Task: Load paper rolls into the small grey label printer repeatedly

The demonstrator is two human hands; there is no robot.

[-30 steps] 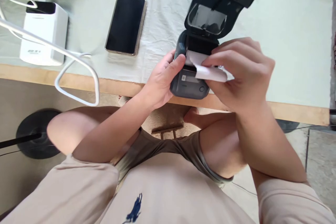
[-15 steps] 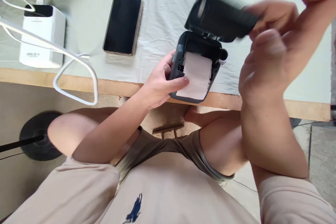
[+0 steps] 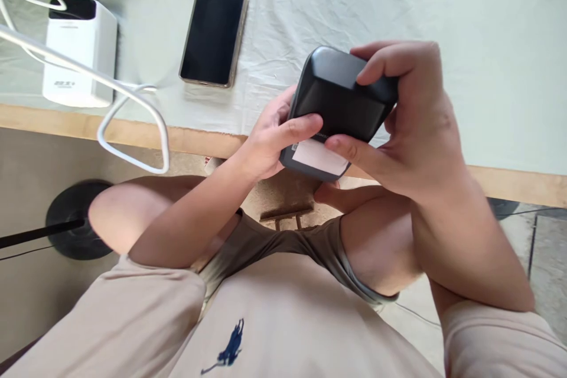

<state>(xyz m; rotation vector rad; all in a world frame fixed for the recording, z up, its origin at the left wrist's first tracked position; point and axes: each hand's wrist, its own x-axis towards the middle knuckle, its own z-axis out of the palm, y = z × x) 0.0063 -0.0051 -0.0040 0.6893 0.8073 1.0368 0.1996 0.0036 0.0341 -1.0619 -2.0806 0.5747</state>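
Over the table's front edge I hold a small black receipt printer [image 3: 343, 97], its lid lying down over the paper compartment. A strip of white paper [image 3: 319, 156] sticks out from under the lid and lies across the printer's near end. My left hand [image 3: 279, 133] grips the printer's left side, thumb on top near the lid's lower edge. My right hand [image 3: 411, 118] is wrapped round the right side, fingers over the far end of the lid and thumb beside the paper. The paper roll inside is hidden by the lid.
A smartphone [image 3: 213, 33] with a dark screen lies left of the printer. Farther left stands a white power bank [image 3: 80, 65] with a looped white cable [image 3: 133, 97] hanging over the wooden table edge [image 3: 199, 140]. A pale cloth [image 3: 496, 82] covers the table. A round black base [image 3: 77, 221] is on the floor.
The printer's lid has swung from open to down over the roll. My right hand has moved left and down onto the printer. My left hand keeps its hold.
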